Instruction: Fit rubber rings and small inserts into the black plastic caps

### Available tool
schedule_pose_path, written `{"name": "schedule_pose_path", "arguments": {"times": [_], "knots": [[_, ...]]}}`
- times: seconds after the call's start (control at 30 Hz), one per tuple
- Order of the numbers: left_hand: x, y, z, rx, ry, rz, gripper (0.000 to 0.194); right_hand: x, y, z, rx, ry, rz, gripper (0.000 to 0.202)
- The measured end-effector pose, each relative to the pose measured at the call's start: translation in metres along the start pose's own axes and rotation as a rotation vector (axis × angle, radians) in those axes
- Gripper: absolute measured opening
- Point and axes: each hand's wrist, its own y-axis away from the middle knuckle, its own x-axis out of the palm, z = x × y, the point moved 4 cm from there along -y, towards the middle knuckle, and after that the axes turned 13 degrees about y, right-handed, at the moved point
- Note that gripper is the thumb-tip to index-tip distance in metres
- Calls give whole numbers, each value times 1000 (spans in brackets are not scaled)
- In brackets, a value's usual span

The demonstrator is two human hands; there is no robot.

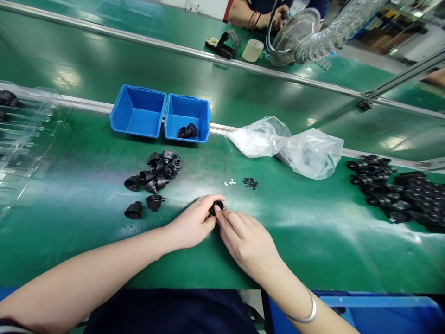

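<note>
Left hand (194,221) grip pinches round black plastic part (218,202); right hand (247,242) at its opening, grip unclear. Best brace part steady.

A shiny green counter (333,260) carries black plastic cups (146,176), loosely heaped left of centre. Near the middle lie a few white pieces (232,182) beside scattered black bits (250,182). Clear bags (313,155) rest toward the back; a large pile of black parts (378,189) covers the right end.
</note>
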Motion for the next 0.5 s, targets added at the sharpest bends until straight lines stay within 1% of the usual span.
{"name": "schedule_pose_path", "arguments": {"times": [0.07, 0.13, 0.23, 0.3, 0.37, 0.4, 0.47, 0.5], "knots": [[1, 1, -1, -7, 14, 10, 46, -1, 1, -1, -6, -14, -15, 42], [2, 1, -3, -23, 102, 30, 45, -3, 3, -3, 32, -72, -106, 45], [5, 0, -7, -33, 274, 56, 38, -6, 8, -14, 191, -175, -268, 53], [6, 0, -10, -33, 359, 61, 30, -5, 10, -23, 304, -237, -315, 56], [7, 0, -11, -46, 376, 55, 24, -5, 11, -28, 369, -314, -321, 54], [7, 0, -11, -55, 351, 51, 23, -5, 11, -30, 381, -347, -313, 52], [7, 3, -10, -56, 243, 48, 24, -5, 10, -30, 369, -391, -285, 49], [7, 4, -10, -42, 165, 54, 25, -6, 8, -28, 341, -402, -264, 48]]}}
